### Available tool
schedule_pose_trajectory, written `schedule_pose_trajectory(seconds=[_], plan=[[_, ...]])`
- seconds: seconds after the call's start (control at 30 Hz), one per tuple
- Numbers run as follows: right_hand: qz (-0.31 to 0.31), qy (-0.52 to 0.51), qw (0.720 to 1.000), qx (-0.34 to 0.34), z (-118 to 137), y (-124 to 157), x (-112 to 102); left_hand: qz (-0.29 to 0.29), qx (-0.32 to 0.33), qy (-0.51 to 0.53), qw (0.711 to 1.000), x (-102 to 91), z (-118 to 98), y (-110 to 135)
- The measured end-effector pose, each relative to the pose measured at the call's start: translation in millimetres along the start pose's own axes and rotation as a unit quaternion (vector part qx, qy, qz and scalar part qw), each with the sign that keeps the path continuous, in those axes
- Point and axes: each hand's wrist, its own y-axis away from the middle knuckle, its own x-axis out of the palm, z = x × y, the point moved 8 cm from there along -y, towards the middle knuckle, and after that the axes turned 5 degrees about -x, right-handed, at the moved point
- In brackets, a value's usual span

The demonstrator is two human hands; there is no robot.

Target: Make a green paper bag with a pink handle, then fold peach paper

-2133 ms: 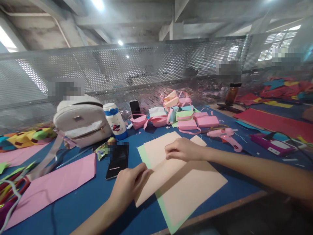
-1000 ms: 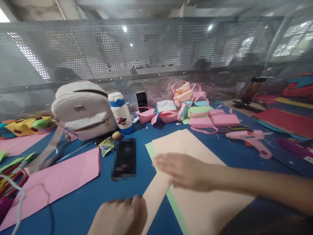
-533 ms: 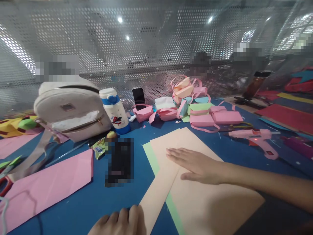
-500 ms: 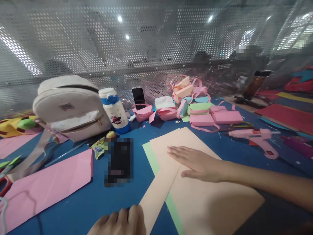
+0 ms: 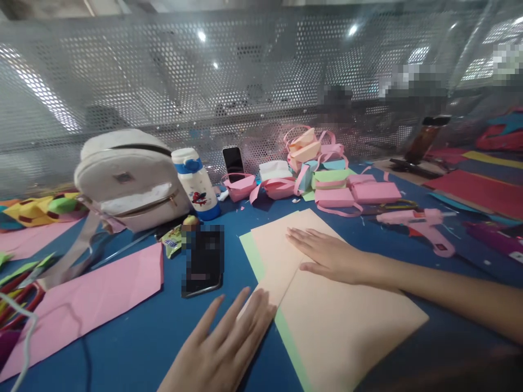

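My right hand [image 5: 329, 257] lies flat on a stack of peach paper [image 5: 347, 321], fingers stretched out and pointing left. Beneath the peach paper, green paper [image 5: 289, 340] shows along the left side. A long peach strip [image 5: 274, 284] slants from under my right hand towards the lower left. Over its lower end is my left hand [image 5: 224, 337], palm down with the fingers spread. My left hand covers that end, so how the strip lies there is hidden. Left of the stack lies a dark phone [image 5: 204, 258], partly pixelated.
Folded pink paper [image 5: 102, 296] and a white cable [image 5: 26, 348] lie left. Behind stand a white backpack [image 5: 126, 179], a bottle [image 5: 198, 185] and an upright phone [image 5: 233, 163]. Several small paper bags [image 5: 335, 196] and a pink glue gun [image 5: 425, 220] are at back right.
My left hand has gone from curled round the strip's lower end to spread flat, further up along it. My right hand stays flat on the peach paper. The view has shifted slightly.
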Motion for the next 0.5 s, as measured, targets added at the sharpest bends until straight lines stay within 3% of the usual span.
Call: schedule_pose_trajectory(seconds=[0.17, 0.27, 0.37, 0.5], plan=[[-0.015, 0.007, 1.0, -0.007, -4, 0, 0, 0.115, 0.059, 0.053, 0.99, 17.2, -3, -10], [-0.027, 0.005, 1.0, -0.007, 4, 0, -5, 0.118, 0.063, 0.068, 0.989, 17.4, -1, -9], [-0.008, -0.018, 0.999, -0.049, 36, 3, -5, 0.095, 0.062, 0.065, 0.991, 15.9, 1, -7], [0.031, -0.101, 0.977, -0.184, 92, 11, 2, 0.065, 0.071, 0.07, 0.993, 14.2, 2, -6]])
